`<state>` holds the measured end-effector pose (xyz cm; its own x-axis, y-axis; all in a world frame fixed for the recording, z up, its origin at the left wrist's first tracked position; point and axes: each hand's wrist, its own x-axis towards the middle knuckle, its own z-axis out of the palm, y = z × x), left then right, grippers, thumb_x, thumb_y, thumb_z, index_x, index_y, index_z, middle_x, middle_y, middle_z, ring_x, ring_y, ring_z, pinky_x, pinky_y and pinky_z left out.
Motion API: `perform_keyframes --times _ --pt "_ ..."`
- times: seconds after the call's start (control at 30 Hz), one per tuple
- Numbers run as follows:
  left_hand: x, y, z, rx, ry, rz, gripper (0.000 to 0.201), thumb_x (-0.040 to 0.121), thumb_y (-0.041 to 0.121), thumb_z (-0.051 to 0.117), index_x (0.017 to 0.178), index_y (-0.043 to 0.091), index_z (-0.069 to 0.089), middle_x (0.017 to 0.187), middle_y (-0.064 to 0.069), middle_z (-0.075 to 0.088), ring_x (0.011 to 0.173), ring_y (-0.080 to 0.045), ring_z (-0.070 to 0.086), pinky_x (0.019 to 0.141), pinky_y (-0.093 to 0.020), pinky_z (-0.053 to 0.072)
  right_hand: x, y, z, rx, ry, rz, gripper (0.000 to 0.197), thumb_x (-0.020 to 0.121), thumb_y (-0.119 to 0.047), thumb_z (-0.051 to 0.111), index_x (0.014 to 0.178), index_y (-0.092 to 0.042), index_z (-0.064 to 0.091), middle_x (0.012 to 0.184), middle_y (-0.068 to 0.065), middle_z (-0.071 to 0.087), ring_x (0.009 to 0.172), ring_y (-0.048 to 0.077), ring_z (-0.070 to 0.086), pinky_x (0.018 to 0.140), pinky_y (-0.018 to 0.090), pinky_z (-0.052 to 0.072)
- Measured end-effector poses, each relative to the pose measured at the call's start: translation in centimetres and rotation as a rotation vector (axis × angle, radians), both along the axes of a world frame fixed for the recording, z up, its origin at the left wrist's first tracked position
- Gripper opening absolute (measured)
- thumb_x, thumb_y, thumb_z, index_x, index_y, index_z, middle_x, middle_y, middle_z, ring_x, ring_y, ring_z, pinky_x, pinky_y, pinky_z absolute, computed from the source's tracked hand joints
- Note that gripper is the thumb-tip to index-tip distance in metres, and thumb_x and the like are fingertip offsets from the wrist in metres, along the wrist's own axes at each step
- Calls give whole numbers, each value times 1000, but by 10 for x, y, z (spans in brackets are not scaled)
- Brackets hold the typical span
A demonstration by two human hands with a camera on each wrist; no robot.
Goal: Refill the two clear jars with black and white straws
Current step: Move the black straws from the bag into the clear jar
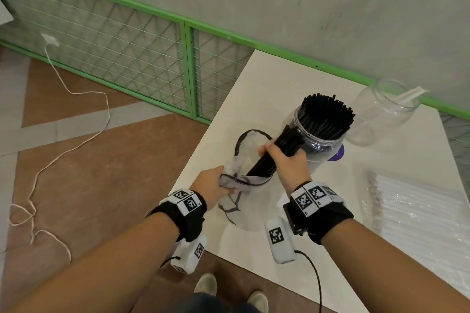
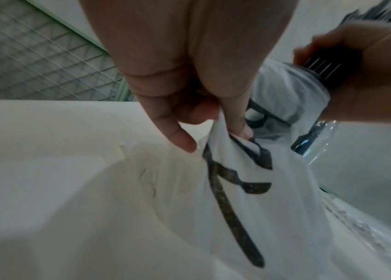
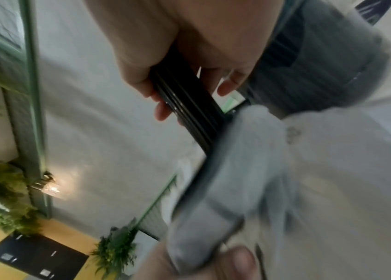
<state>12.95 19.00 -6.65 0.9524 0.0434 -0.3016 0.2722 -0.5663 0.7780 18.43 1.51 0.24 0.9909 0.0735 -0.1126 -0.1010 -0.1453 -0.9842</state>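
A clear jar [image 1: 318,142] packed with black straws [image 1: 326,114] stands mid-table. My right hand [image 1: 287,160] grips a bundle of black straws [image 1: 264,165] whose lower ends are still inside a translucent plastic bag [image 1: 241,185]; the same bundle [image 3: 187,106] shows in the right wrist view. My left hand [image 1: 213,183] pinches the bag's black-trimmed edge [image 2: 225,136] near the table's left edge. A second clear jar [image 1: 381,112], further right, holds only a few white straws [image 1: 409,95].
A clear-wrapped pack of white straws [image 1: 417,208] lies at the table's right. A purple lid [image 1: 337,154] peeks out behind the full jar. The white table [image 1: 267,89] ends close to my left hand; a green mesh fence [image 1: 188,68] and a loose cord [image 1: 84,140] lie beyond.
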Motion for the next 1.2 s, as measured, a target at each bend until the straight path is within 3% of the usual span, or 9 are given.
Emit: perform_keyframes --times 0.17,0.33,0.5,0.6,0.77,0.87,0.97,1.07,1.2 --pt "-5 2 -8 -16 53 92 43 75 29 79 108 12 59 101 -4 67 91 -22 62 79 -33 52 4 -11 22 115 -141 6 17 90 -11 62 74 -15 66 90 19 70 92 25 66 90 34 52" --pt "-3 1 -9 44 59 109 39 76 28 77 102 9 55 96 -7 66 87 -25 61 77 -36 51 -3 -8 -27 -15 -61 73 5 82 -7 73 80 -6 68 80 -2 69 82 8 64 75 20 50" --pt "0 -2 -10 127 76 50 29 81 27 71 93 9 52 87 -5 62 81 -23 58 67 -30 44 -7 7 -78 -95 73 113 24 78 -4 73 69 -24 67 80 -5 70 88 15 66 87 33 50" --pt "4 -2 -9 145 105 33 28 81 26 69 95 9 52 91 -7 62 83 -24 59 69 -29 44 -1 12 -87 -169 124 131 15 80 -12 73 72 -23 65 81 -2 68 88 17 65 90 39 52" --pt "11 2 -8 169 135 23 26 83 26 66 99 9 53 100 -10 63 90 -28 61 71 -31 48 8 6 -55 -175 1 69 22 86 -29 68 78 -11 61 73 8 68 70 15 63 70 34 54" --pt "14 1 -8 180 178 24 26 84 25 63 102 10 54 103 -11 63 92 -29 60 73 -31 48 10 -2 -19 -124 -93 21 20 88 -29 67 74 -17 59 68 2 67 65 10 61 63 23 52" --pt "18 -2 -6 193 214 22 28 82 25 65 98 12 46 100 -11 61 93 -30 60 73 -33 48 8 -18 14 -78 -178 -27 25 88 -25 67 72 -8 57 60 2 61 58 13 59 60 23 51" --pt "22 0 -2 156 254 16 49 76 26 71 111 14 39 101 -8 60 94 -29 59 71 -30 46 9 -45 37 -50 -210 -79 27 87 -23 68 65 -13 56 56 5 55 55 17 55 59 27 50" --pt "31 3 9 209 238 -18 119 46 50 73 147 32 14 136 -6 42 126 -33 40 99 -43 41 20 -81 57 44 -232 -184 33 88 -18 67 57 -23 56 52 2 56 57 20 56 67 37 50"
